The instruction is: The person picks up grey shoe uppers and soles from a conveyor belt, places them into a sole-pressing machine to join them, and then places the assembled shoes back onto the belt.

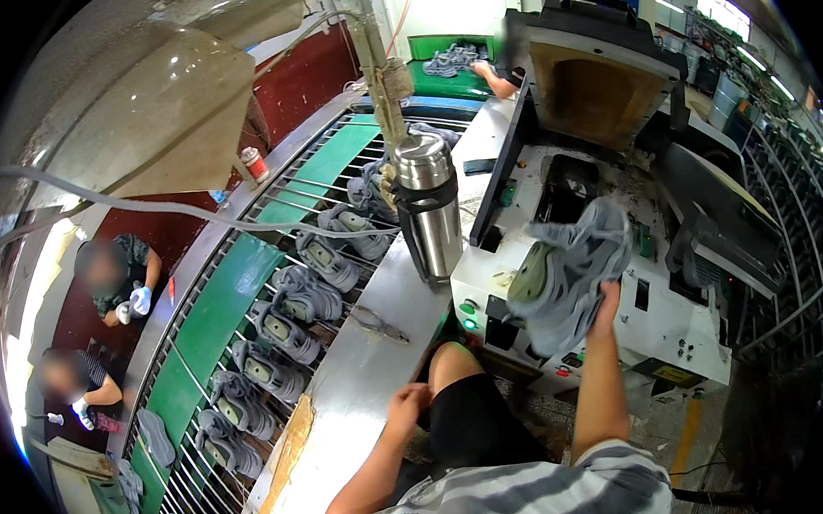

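My right hand grips a grey sneaker from its right side and holds it up over the front of a white machine. An olive-green part shows on the sneaker's left. The sneaker is slightly blurred, and I cannot tell whether a second one is behind it. My left hand is curled closed beside my knee, by the edge of the metal ledge, with nothing visible in it. Several similar grey sneakers stand in a row on the roller conveyor, left of the ledge.
A steel thermos stands on the ledge. The machine's padded lid is raised. Green strips run along the conveyor. Two people work beyond its left side; another person's arm reaches in at the back. A cable crosses in front.
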### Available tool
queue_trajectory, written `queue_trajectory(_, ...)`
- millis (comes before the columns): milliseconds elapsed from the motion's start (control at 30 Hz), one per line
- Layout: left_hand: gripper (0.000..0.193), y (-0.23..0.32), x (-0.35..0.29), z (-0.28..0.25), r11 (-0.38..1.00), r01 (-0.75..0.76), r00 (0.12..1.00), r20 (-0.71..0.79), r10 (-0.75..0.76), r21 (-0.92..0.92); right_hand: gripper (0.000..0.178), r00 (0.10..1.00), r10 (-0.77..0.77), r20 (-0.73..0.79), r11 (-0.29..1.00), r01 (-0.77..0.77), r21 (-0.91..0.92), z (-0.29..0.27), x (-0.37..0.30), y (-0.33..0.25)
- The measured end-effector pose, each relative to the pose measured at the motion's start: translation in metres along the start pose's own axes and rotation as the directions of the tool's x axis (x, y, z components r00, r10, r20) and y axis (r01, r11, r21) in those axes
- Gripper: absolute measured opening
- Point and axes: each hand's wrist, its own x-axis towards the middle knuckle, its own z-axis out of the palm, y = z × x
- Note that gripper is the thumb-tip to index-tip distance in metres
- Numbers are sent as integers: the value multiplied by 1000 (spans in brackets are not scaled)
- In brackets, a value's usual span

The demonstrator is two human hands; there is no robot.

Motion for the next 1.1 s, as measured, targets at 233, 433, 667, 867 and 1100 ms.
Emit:
queue_trajectory(233, 12, -31, 12, -121, 900, -199, 830, -421, 365, 388, 72, 959, -276, -68, 819, 198, -539, 27, 169, -82)
queue_trajectory(433, 11, -54, 9, -132, 749, -191, 777, -368, 510, 634, 90, 947, -277, -163, -12, -173, -985, 97, 253, -88)
queue_trajectory(667, 12, -58, 7, -134, 776, -216, 772, -382, 507, 593, 97, 924, -201, -325, -301, -374, -877, 102, 278, -23)
queue_trajectory(867, 12, -55, 7, -129, 784, -167, 772, -415, 481, 597, 95, 944, -210, -254, -386, -319, -866, 115, 232, -17)
queue_trajectory(1100, 29, -21, 37, -37, 912, -158, 928, -257, 268, 379, 64, 910, -191, 367, -508, 228, -831, 30, 126, -24)
